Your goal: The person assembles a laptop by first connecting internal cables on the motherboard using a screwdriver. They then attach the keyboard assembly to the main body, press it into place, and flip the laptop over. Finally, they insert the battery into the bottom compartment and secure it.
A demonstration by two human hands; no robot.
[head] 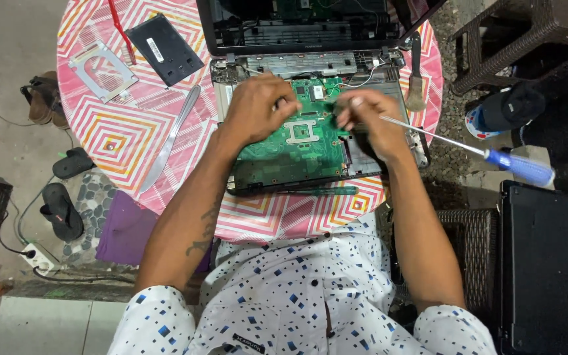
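An opened laptop (pixel 310 29) lies on a round table with a pink patterned cloth (pixel 119 138), its green circuit board (pixel 297 148) exposed. My left hand (pixel 258 108) rests on the board's upper left, fingers curled near a small part by the silver socket frame (pixel 302 130). My right hand (pixel 369 121) is over the board's right side and holds a long screwdriver with a blue handle (pixel 520 165), the shaft running out to the right. What the fingertips pinch is hidden.
A black drive (pixel 164 47), a metal bracket (pixel 102 70), a butter knife (pixel 171 137), red-handled tool (pixel 119 29) and a brush (pixel 416 79) lie on the cloth. A green-handled tool (pixel 320 190) lies at the table's front. Wicker stools (pixel 514 39) and a black case (pixel 550 263) stand right; sandals (pixel 64 210) left.
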